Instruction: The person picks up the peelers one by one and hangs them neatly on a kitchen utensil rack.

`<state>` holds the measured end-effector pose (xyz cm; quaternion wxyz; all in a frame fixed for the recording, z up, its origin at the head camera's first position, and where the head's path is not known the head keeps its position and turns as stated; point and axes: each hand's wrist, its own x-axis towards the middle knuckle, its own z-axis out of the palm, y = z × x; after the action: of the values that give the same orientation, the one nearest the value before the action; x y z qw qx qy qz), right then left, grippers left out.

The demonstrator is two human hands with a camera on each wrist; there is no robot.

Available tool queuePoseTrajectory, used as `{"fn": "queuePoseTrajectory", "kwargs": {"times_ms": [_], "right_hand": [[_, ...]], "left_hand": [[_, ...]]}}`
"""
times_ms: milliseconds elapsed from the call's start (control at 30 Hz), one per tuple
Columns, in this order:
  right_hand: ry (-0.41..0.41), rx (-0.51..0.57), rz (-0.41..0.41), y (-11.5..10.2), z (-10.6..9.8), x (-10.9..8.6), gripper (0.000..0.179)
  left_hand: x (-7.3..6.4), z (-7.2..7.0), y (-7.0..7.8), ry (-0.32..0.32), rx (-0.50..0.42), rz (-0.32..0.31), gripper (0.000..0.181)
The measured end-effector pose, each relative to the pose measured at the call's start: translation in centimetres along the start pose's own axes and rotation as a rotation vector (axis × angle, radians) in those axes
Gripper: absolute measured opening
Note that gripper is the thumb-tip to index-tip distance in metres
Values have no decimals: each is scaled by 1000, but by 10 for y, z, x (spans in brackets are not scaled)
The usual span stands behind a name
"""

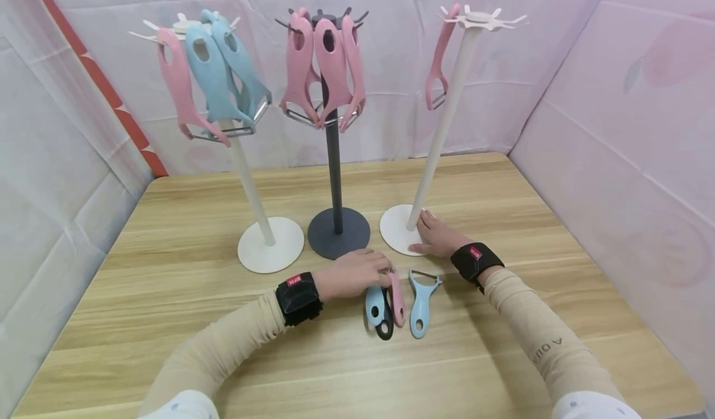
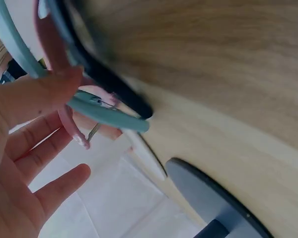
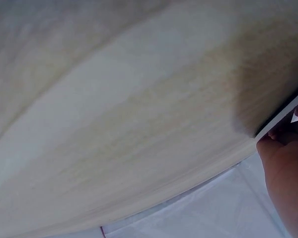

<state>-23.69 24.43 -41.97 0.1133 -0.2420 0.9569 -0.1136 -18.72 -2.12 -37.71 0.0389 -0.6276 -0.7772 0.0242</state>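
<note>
My left hand [image 1: 355,274] pinches a pink peeler [image 1: 397,300] near its head, the thumb laid over it in the left wrist view. Close against it lie a light blue peeler [image 1: 375,306] and a black peeler [image 1: 385,329], their heads hidden under the hand. Another blue peeler [image 1: 421,307] lies apart to the right, blade end away from me. On the round base of the right white stand [image 1: 398,236] rests my right hand [image 1: 441,236], its fingers beside the pole. One pink peeler [image 1: 441,59] hangs from that stand's hooks.
The left white stand [image 1: 270,245] carries a pink peeler [image 1: 181,77] and blue peelers [image 1: 215,74]. From the dark grey stand [image 1: 338,236] in the middle hang several pink peelers [image 1: 332,59]. A pale cloth wall [image 1: 380,139] stands behind the wooden table [image 1: 335,382].
</note>
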Motion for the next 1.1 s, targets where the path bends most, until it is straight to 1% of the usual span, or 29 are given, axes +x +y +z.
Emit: {"fn": "queuePoseTrajectory", "kwargs": {"times_ms": [133, 233, 333, 400, 433, 467, 500, 567, 633, 700, 767, 800, 867, 933, 1000, 1100], "right_hand": [[-9, -15, 5, -1, 0, 0, 84], [-11, -26, 3, 0, 0, 0, 83], [-6, -33, -4, 1, 0, 0, 83], [-1, -28, -10, 2, 1, 0, 84], [6, -22, -18, 2, 1, 0, 84], [15, -19, -30, 2, 1, 0, 84], [20, -24, -41, 2, 1, 0, 84], [38, -12, -61, 4, 2, 0, 81], [57, -8, -78, 5, 3, 0, 79], [58, -11, -77, 6, 5, 0, 79], [61, -9, -74, 7, 6, 1, 80], [53, -12, -65, 7, 5, 1, 83], [40, -17, -54, 7, 5, 2, 83], [35, -23, -51, 6, 5, 2, 83], [36, -30, -52, 5, 4, 1, 82], [44, -38, -62, 4, 3, 0, 82]], "left_hand": [[-4, -4, -3, 61, -130, -17, 24], [-6, -6, -6, 64, -257, -21, 22], [-6, -9, -10, 56, -440, -25, 25], [-6, -14, -12, 80, -563, -24, 26], [-5, -16, -14, 107, -620, -24, 26], [-4, -18, -15, 142, -664, -24, 26], [-3, -21, -16, 191, -700, -21, 25], [1, -29, -18, 304, -761, -47, 23], [6, -37, -19, 436, -800, -102, 22], [14, -46, -21, 571, -832, -180, 23], [23, -57, -23, 711, -828, -265, 25], [28, -62, -24, 777, -813, -294, 25], [37, -72, -28, 894, -758, -343, 26], [45, -83, -32, 992, -674, -372, 25], [52, -94, -36, 1057, -598, -394, 24], [62, -111, -40, 1119, -491, -439, 24]]}}
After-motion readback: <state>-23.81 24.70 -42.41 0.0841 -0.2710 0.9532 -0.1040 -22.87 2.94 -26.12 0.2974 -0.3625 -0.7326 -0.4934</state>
